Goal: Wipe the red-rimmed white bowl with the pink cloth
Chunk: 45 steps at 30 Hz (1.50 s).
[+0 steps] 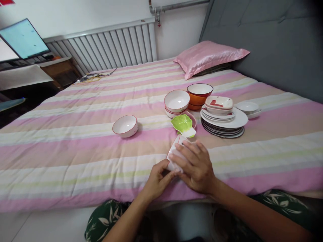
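- L hand: grip closed on white red-rimmed bowl, thumb + fingers at its lower L side.
- R hand: fingers slightly spread, laid over R side of same bowl; thumb low, nr L fingertips. Can't tell if this grip actually clamps or just rests.
- Held bowl: tilted on its side, above nr edge of bed w/ striped cover, just this side of green leaf-shaped dish. Mostly hidden by R hand; small dark mark on it.
- Leaf dish: overlaps pink bowl, in front of white bowl stack (red rims).
- Orange bowls: stacked, white inside, dark rim on top one; R of & behind white stack.
- Single white bowl: upright, red rim, well apart, off to L.
- Plate stack: white plates over dark-edged ones, R of leaf dish; rectangular bowls w/ red pattern on top.
- Small white dishes: just beside plate stack, R side.
- Bkgd: pink pillow nr grey headboard; radiator along wall; cables at bed's far L edge.
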Motion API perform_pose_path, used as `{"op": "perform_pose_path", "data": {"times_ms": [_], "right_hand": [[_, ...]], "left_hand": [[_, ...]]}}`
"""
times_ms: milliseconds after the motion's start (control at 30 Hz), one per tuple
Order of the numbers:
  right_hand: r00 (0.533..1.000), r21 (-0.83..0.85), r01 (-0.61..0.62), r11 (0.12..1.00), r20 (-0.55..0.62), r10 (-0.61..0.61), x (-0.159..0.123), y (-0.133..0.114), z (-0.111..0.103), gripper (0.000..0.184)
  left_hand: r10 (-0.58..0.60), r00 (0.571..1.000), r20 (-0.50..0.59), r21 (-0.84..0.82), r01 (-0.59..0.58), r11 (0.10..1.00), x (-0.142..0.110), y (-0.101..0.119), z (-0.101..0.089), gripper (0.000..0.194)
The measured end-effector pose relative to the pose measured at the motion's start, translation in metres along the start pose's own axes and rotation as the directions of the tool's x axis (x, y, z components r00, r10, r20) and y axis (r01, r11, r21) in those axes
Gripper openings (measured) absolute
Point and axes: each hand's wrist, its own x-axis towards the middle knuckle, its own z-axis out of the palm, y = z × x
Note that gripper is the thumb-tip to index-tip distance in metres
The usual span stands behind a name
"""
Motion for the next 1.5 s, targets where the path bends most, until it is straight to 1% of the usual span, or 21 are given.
{"op": "perform_pose_path", "data": {"times_ms": [67,133,233,300,400,467,500,533,600,667,733,800,900,1000,1067,1133,1233,1300,1400,1500], "right_hand": [[0.995,0.079,-0.105,0.991,0.013,0.104,0.005,0.009,-0.003,0.041],[0.979,0.202,-0.204,0.958,0.035,0.201,0.007,0.015,-0.004,0.040],[0.939,0.401,-0.338,0.852,0.078,0.336,0.007,0.022,-0.004,0.040],[0.907,0.485,-0.408,0.774,0.114,0.406,0.005,0.024,-0.002,0.039],[0.867,0.536,-0.479,0.696,0.162,0.472,0.000,0.028,0.001,0.041],[0.852,0.537,-0.504,0.677,0.178,0.493,-0.004,0.029,0.004,0.044],[0.852,0.530,-0.505,0.682,0.180,0.491,-0.006,0.029,0.004,0.046],[0.860,0.517,-0.494,0.698,0.178,0.478,-0.008,0.029,0.005,0.048],[0.901,0.484,-0.426,0.764,0.152,0.407,-0.009,0.028,0.005,0.053],[0.952,0.431,-0.302,0.850,0.101,0.287,-0.009,0.025,0.004,0.057],[0.984,0.350,-0.176,0.920,0.065,0.164,-0.007,0.021,0.003,0.060],[0.996,0.257,-0.085,0.963,0.061,0.071,-0.005,0.015,0.003,0.060],[0.999,0.150,0.003,0.989,0.049,-0.010,-0.006,0.007,0.004,0.058],[0.999,0.100,0.034,0.994,0.022,-0.036,-0.008,0.004,0.007,0.053],[0.999,0.093,0.028,0.995,0.020,-0.030,-0.009,0.004,0.008,0.052],[1.000,0.098,0.017,0.995,0.019,-0.019,-0.010,0.005,0.009,0.052],[1.000,0.114,0.001,0.993,0.008,-0.002,-0.010,0.007,0.009,0.051],[1.000,0.129,0.002,0.992,-0.004,-0.002,-0.009,0.008,0.008,0.052],[1.000,0.162,0.024,0.987,-0.022,-0.020,-0.009,0.009,0.006,0.055],[0.998,0.216,0.050,0.975,-0.034,-0.044,-0.008,0.011,0.004,0.059]], "left_hand": [[-0.018,1.000,0.023,0.023,0.018,1.000,0.000,0.000,0.000,0.021],[-0.013,0.999,0.035,0.035,0.012,0.999,-0.001,0.000,0.001,0.021],[0.009,0.999,0.051,0.052,-0.012,0.999,-0.003,-0.002,0.001,0.020],[0.018,0.998,0.062,0.060,-0.021,0.998,-0.004,-0.004,0.001,0.019],[0.024,0.998,0.060,0.058,-0.028,0.998,-0.004,-0.006,0.001,0.019],[0.028,0.998,0.054,0.045,-0.031,0.999,-0.005,-0.007,0.001,0.019],[0.029,0.998,0.052,0.036,-0.031,0.999,-0.005,-0.007,0.000,0.019],[0.026,0.998,0.052,0.027,-0.027,0.999,-0.005,-0.007,0.000,0.019],[0.013,0.999,0.049,0.011,-0.013,1.000,-0.006,-0.007,-0.001,0.020],[-0.011,0.999,0.032,0.001,0.011,1.000,-0.006,-0.006,-0.001,0.021],[-0.038,0.999,0.006,-0.016,0.038,0.999,-0.006,-0.005,-0.002,0.021],[-0.063,0.998,-0.020,-0.045,0.062,0.997,-0.005,-0.005,-0.002,0.022],[-0.083,0.995,-0.054,-0.092,0.078,0.993,-0.002,-0.005,-0.002,0.021],[-0.081,0.995,-0.064,-0.122,0.073,0.990,0.000,-0.008,-0.002,0.022],[-0.084,0.996,-0.021,-0.114,0.081,0.990,0.001,-0.010,-0.003,0.026],[-0.097,0.995,0.032,-0.061,0.099,0.993,0.001,-0.012,-0.004,0.030],[-0.117,0.992,0.052,0.069,0.114,0.991,0.003,-0.014,-0.008,0.016],[-0.099,0.993,0.060,0.120,0.091,0.989,0.004,-0.013,-0.011,0.010],[-0.031,0.993,0.116,0.102,0.019,0.995,0.004,-0.009,-0.014,0.011],[-0.016,0.985,0.170,0.032,0.011,0.999,0.001,-0.002,-0.014,0.016]]}}
